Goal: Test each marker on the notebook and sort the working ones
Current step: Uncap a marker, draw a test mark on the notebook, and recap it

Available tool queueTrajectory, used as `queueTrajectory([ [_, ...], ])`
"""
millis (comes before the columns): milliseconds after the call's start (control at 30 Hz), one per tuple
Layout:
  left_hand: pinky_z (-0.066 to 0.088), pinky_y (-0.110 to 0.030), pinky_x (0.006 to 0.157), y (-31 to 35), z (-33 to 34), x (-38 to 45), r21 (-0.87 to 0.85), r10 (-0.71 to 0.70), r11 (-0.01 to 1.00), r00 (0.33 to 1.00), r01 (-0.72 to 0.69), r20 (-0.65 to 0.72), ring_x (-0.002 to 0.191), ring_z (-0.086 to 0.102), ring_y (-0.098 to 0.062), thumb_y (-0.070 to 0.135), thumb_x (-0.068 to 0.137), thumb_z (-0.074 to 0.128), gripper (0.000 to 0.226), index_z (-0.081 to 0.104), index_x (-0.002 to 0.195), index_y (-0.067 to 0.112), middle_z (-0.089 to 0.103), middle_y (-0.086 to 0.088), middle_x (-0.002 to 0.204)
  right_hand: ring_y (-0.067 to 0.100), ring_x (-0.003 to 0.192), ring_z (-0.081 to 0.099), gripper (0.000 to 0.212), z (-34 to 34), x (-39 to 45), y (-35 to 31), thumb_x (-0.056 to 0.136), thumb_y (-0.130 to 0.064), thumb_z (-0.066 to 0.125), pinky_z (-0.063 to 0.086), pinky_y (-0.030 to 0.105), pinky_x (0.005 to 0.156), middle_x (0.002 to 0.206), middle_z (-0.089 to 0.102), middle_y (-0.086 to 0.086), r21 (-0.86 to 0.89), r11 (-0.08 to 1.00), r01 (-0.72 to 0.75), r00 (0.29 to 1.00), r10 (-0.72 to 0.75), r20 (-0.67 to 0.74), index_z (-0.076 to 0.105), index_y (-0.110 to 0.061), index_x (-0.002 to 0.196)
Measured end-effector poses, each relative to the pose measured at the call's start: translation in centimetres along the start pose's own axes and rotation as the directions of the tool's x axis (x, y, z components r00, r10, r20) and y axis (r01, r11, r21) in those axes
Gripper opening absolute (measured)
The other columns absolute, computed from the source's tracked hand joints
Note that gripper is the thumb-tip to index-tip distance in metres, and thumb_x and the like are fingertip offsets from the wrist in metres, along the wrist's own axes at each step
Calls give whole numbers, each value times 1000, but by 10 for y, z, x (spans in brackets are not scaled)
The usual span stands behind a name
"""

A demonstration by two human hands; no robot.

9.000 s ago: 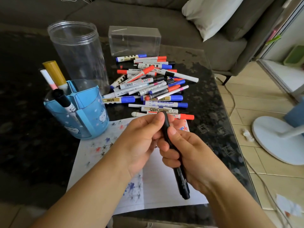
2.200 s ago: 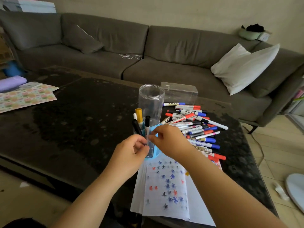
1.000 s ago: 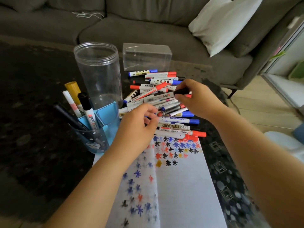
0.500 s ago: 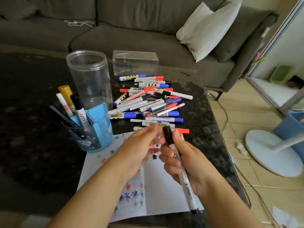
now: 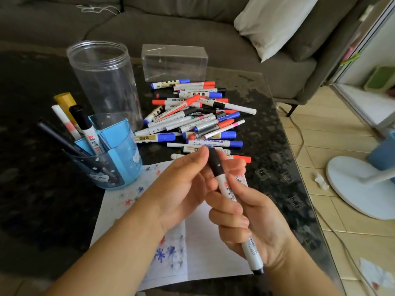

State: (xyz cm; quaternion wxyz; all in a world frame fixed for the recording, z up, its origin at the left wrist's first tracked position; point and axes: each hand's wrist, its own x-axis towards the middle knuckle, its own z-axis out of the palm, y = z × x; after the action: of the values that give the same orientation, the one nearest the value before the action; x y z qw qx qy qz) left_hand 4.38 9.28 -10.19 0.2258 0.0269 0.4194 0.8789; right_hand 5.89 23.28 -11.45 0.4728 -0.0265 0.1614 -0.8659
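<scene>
Both hands (image 5: 213, 199) clamped on black-capped marker (image 5: 229, 195), notebook (image 5: 205, 248) largely hidden beneath.

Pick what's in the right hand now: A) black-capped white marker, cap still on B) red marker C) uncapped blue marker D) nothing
A: the right hand grips a black-capped white marker by the barrel, while the left hand pinches its cap, which is still seated.

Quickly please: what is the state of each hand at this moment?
Left hand: fingertips pinch the black cap of the marker.
Right hand: closed around the marker's white barrel.
</scene>
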Motion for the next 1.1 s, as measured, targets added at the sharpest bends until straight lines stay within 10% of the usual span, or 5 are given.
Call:
queueTrajectory([
  [333,39,-39,95,-10,2,3,93,46,995,983,-30,-178,105,52,-29,33,77,55,25,74,75,16,48,-26,105,3,42,21,35,18,-3,3,101,-36,36,21,13,35,54,25,-7,-633,774,32,880,-322,-348,51,-15,78],
  [467,41,-40,98,-8,-2,6,182,104,982,945,-49,-311,101,66,-22,30,71,60,20,72,71,15,73,-14,94,6,49,35,28,5,0,12,98,-33,40,33,27,51,54,42,-10,-967,9,-254,792,-571,-214,41,-26,71],
  [567,45,-39,91,-7,-3,5,240,173,967,905,-82,-388,97,68,-20,27,67,67,19,71,77,12,74,-10,91,7,52,42,26,0,-1,19,96,-33,47,33,21,52,57,46,-8,-932,-160,-326,773,-612,-165,39,-27,71],
  [800,47,-23,76,-2,-14,1,496,275,868,833,-1,-480,72,63,4,27,82,65,12,72,86,18,73,6,82,8,56,52,29,2,-13,-3,98,-29,40,46,27,64,61,58,-3,-938,171,-302,700,-628,-340,57,-13,82],
  [1100,49,-16,61,-4,-22,-1,810,351,576,861,111,-368,69,65,-4,23,83,68,7,73,89,23,71,5,77,22,70,70,39,-1,-17,-13,98,-3,36,56,24,60,88,70,18,-628,746,223,748,-544,-380,73,-11,94],
])
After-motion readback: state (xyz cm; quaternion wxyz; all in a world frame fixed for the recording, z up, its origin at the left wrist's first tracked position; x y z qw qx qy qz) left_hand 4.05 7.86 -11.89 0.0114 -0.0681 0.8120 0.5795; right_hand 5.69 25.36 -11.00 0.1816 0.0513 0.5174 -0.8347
